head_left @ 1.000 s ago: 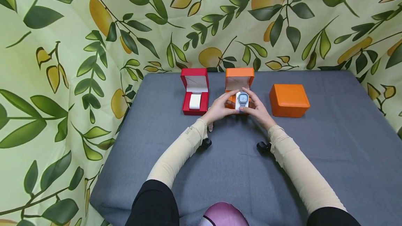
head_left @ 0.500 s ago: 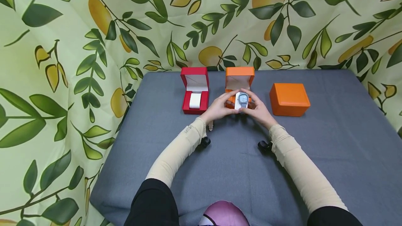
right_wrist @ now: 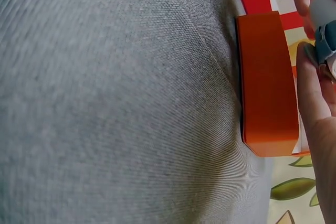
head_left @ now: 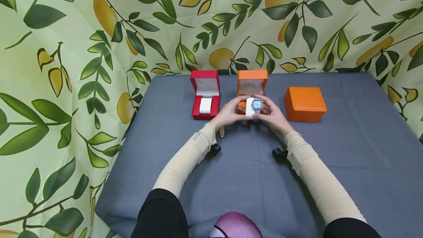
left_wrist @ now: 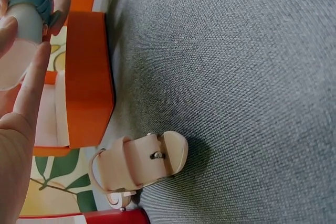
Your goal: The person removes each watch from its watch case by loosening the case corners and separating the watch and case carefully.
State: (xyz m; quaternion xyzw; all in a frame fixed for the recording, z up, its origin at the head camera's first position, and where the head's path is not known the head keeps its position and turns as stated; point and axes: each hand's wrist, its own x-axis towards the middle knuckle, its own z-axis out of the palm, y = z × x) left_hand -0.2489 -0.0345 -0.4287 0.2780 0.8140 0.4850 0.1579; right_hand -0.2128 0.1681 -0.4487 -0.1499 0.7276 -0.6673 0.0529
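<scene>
Here, over the orange open box (head_left: 252, 80), the left hand (head_left: 229, 114) pinches the cushion (head_left: 249, 109) and the right hand (head_left: 273, 118) grips the watch (head_left: 257, 104) around the cushion's right end; an uneven tug could drop either

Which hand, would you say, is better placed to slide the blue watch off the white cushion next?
Probably the right hand: it holds the blue watch near one end of the white cushion, while the left hand grips the cushion's bare other end.
</scene>
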